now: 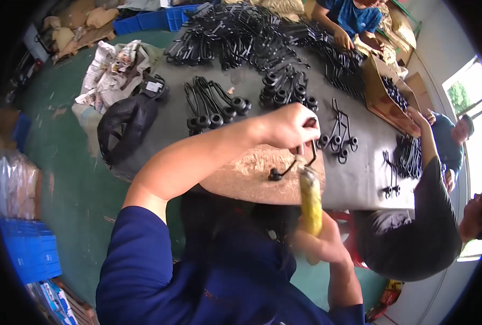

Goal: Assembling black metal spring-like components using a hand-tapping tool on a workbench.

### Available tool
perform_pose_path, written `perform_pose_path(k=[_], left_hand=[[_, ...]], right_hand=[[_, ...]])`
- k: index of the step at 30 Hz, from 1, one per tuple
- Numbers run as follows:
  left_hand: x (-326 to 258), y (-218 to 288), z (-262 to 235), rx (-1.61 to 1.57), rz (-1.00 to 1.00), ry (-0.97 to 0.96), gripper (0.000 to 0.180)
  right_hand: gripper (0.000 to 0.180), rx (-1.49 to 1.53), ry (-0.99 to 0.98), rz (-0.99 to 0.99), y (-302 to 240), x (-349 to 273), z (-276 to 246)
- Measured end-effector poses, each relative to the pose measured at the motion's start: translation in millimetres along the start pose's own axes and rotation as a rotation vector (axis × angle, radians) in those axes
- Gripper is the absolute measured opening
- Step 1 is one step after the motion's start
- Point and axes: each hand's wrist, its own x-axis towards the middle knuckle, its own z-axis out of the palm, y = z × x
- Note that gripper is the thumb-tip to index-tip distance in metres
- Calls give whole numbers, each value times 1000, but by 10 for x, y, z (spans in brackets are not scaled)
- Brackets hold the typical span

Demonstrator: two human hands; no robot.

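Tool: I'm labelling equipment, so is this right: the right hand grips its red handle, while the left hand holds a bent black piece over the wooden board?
Not quite: the tool's handle is yellow, not red, as the head view shows. The right hand does grip it, and the left hand holds a bent black piece over the wooden board.

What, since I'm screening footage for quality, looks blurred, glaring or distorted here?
Head view: the right hand and yellow tool look smeared; head view: the window glares white in places and leans with the lens distortion; head view: the picture's corners go black.
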Motion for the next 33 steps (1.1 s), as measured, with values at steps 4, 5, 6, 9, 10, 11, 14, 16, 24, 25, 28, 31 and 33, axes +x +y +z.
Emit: perform_pose_path(k=[4,5,6,9,10,11,14,16,24,25,28,31,33], left_hand=[[-448,366,-712,-120,92,321,23],[-530,390,-929,-88,100,390,24],[-611,379,-1129,-145,93,449,23],[-714,-34,-1704,-338,0,551,18],[-735,-201,-1831,-351,-60,600,18],[-747,-370,-1933,-386,-127,629,18],[-695,-722,-2066,-445,-264,746,19],[-638,-879,-2166,-370,-333,788,18],[-565,-951,-2312,561,-651,665,33],[-482,-838,-2297,633,-733,650,43],[-153,-618,-2167,1125,-386,708,32],[702,-177,-1051,570,-10,472,23],[1188,-50,-196,529,138,332,29]], right_hand=[[29,-79,270,-5,237,41,-403],[28,-51,349,1,322,99,-495],[26,-23,419,7,417,171,-581],[20,117,527,54,648,373,-783],[18,202,543,58,718,414,-821],[18,211,537,59,731,446,-848],[15,333,540,66,735,444,-876],[16,279,490,62,694,453,-899],[18,388,456,39,833,469,-997],[19,411,455,37,846,464,-1007],[20,456,455,16,840,457,-1008],[21,490,470,9,892,448,-1021],[23,510,464,7,908,444,-1041]])
